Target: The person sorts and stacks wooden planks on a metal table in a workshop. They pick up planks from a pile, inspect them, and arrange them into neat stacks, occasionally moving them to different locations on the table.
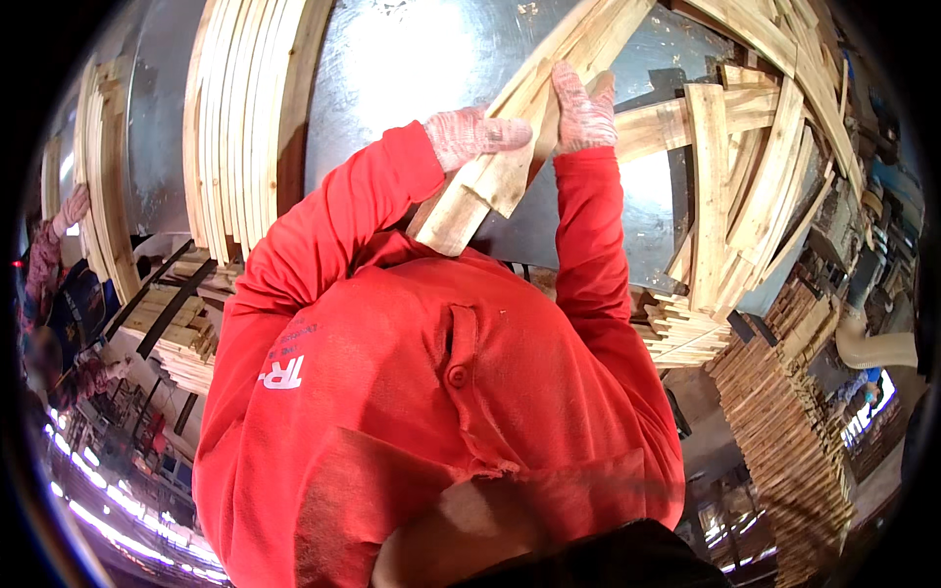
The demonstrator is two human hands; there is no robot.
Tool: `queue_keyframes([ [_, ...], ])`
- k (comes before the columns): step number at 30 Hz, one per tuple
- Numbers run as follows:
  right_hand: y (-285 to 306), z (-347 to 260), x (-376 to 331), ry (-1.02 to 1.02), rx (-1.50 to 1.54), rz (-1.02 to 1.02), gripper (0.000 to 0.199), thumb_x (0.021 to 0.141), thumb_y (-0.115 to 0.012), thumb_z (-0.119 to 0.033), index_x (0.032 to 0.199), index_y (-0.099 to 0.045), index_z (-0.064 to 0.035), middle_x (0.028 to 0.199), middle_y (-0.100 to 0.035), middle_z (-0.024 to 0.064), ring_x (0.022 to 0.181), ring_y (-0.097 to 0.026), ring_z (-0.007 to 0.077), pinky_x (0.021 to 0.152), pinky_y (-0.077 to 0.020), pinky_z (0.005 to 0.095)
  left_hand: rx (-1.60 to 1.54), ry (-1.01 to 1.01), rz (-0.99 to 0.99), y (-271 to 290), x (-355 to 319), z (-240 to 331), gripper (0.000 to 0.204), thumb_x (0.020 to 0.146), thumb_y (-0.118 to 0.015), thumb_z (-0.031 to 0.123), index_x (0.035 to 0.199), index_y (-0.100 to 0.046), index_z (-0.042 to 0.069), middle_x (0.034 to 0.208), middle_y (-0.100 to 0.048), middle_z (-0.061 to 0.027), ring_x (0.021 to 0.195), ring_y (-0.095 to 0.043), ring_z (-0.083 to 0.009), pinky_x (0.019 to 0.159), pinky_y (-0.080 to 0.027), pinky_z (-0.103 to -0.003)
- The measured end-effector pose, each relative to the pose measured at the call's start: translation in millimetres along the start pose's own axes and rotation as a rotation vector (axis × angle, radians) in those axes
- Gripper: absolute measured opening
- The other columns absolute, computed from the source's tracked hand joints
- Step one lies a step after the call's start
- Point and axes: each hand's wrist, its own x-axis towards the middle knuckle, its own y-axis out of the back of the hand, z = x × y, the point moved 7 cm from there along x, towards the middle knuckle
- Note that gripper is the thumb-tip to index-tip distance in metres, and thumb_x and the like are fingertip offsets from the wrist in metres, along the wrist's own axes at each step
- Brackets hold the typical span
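Several pale wooden boards (453, 218) slant from my chest toward the far edge of the metal table, their near ends uneven and overlapping. My left hand (470, 137), in a pinkish-white work glove, is closed round their left side, with the thumb across the top and the other fingers hidden. On the right side my right hand (585, 113), gloved alike, holds the boards farther along. Its thumb lies against the wood, and its other fingers are partly hidden.
Left of me a row of upright-edged boards (245, 118) lies on the metal table (382, 69). Loose boards (708, 186) cross at the right, above a stack of wood strips (784, 431). At far left, another person's gloved hand (74, 208) touches more boards.
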Motion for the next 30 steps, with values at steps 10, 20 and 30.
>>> queue_keyframes([
  [10, -56, -82, 45, 0.758, -1.133, -0.332, 0.104, 0.077, -0.051, -0.076, 0.149, -0.025, -0.0063, 0.140, -0.044, 0.0266, 0.127, -0.045, 0.0438, 0.108, -0.0343, 0.0467, 0.170, 0.259, 0.338, 59, -111, -19, 0.054, 0.074, -0.078, 0.026, 0.121, -0.059, 0.006, 0.098, -0.069, -0.0062, 0.089, -0.062, -0.0143, 0.080, -0.050, -0.031],
  [20, -67, -117, 258, 0.668, -1.751, -0.354, 0.102, 0.058, -0.082, -0.045, 0.142, -0.034, -0.0109, 0.133, -0.049, 0.0198, 0.123, -0.049, 0.0375, 0.101, -0.0433, 0.0456, -0.400, 0.291, 0.685, 19, -318, -6, 0.069, 0.068, -0.079, 0.011, 0.131, -0.053, 0.006, 0.109, -0.066, -0.0059, 0.101, -0.060, -0.0130, 0.088, -0.048, -0.029],
  [30, -50, -66, 241, 0.278, -1.178, -0.222, 0.085, 0.068, -0.079, -0.045, 0.131, -0.050, 0.0045, 0.115, -0.062, 0.0254, 0.112, -0.059, 0.0375, 0.095, -0.0465, 0.0409, 0.569, 0.860, 1.457, 215, -517, -42, 0.065, 0.077, -0.067, 0.030, 0.136, -0.046, 0.013, 0.116, -0.064, -0.0182, 0.110, -0.060, -0.0316, 0.095, -0.044, -0.035],
])
